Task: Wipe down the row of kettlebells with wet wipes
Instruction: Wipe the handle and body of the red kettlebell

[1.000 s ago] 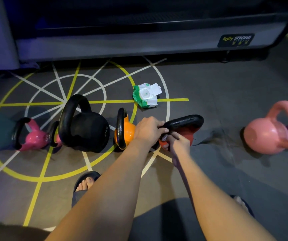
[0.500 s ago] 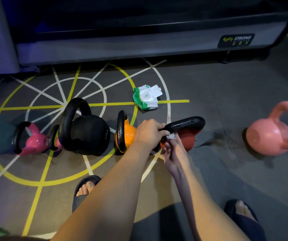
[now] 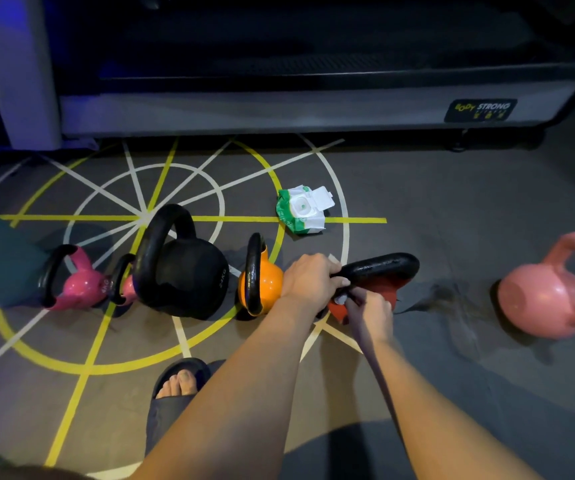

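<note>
While left hand grips red kettlebell handle, right hand pinches half-hidden wipe.

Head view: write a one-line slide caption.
Left hand grips the red kettlebell by its handle while the right hand presses a wipe to it; the open pack of wipes lies behind.

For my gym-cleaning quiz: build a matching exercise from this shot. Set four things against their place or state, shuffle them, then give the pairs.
Things:
1. black kettlebell
2. red kettlebell
3. wet wipes pack
4. light pink kettlebell

Places or states:
A. lid flipped open, beyond the row
B. far right, apart from the row
C. handle gripped by the left hand
D. just left of the orange kettlebell

Pairs: 1-D; 2-C; 3-A; 4-B
</note>
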Tool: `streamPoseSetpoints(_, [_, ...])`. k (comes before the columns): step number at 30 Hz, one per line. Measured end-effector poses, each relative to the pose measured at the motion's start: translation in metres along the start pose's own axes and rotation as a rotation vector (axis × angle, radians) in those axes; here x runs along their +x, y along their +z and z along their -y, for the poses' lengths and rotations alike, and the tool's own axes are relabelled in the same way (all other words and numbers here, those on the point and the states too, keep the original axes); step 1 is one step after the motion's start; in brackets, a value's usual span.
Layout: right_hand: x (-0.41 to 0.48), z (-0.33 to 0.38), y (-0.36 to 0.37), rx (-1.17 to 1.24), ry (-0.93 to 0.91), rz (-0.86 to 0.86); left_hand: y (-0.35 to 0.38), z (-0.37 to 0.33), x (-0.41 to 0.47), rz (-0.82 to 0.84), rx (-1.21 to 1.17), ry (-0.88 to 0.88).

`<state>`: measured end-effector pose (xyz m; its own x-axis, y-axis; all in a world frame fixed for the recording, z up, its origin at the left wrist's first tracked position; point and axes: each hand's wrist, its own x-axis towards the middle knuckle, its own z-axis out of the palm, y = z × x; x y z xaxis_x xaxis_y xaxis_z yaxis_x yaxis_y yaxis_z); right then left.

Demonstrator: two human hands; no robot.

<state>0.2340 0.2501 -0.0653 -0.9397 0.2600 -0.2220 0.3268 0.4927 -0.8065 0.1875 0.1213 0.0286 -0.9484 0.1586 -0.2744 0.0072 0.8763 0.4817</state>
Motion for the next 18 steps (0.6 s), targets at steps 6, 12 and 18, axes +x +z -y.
streamPoseSetpoints(6, [-0.006, 0.014, -0.013, 0.936, 0.394, 0.148, 0.001, 0.002, 0.002, -0.006, -0.019, -0.008])
streamPoseSetpoints(12, [-0.012, 0.003, -0.002, 1.593, 0.518, 0.173, 0.004, 0.002, 0.002, -0.028, -0.049, -0.02])
streamPoseSetpoints(18, [-0.01, 0.002, 0.011, 0.843, 0.299, -0.004, 0.011, 0.009, 0.007, -0.058, -0.027, -0.002])
